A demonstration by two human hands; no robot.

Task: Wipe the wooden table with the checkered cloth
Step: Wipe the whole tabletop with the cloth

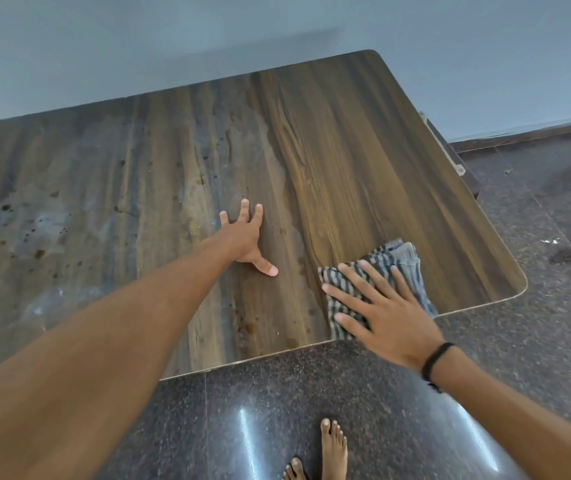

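From the head camera, a wooden table with a dark, streaked grain fills most of the view, its far edge against a pale blue-grey wall. The left and middle of the top look dull, with dark spots and pale smears; the right part is cleaner and browner. Below and to the right lies a dark speckled stone floor, polished enough to show light glints, and two bare feet stand on it near the bottom edge.

The checkered cloth lies crumpled flat on the table near the near-right rounded corner, its lower end reaching the near edge. Its long axis runs from the near edge up and right toward the table's right side.

The right hand, with a black band at the wrist, lies palm down on the cloth with the fingers spread wide and straight, not gripping. The left hand rests flat on the bare wood well left of the cloth, fingers splayed, thumb pointing toward the cloth.

Bare tabletop stretches far to the left and toward the wall; right of the cloth only a short strip of wood is left before the edge
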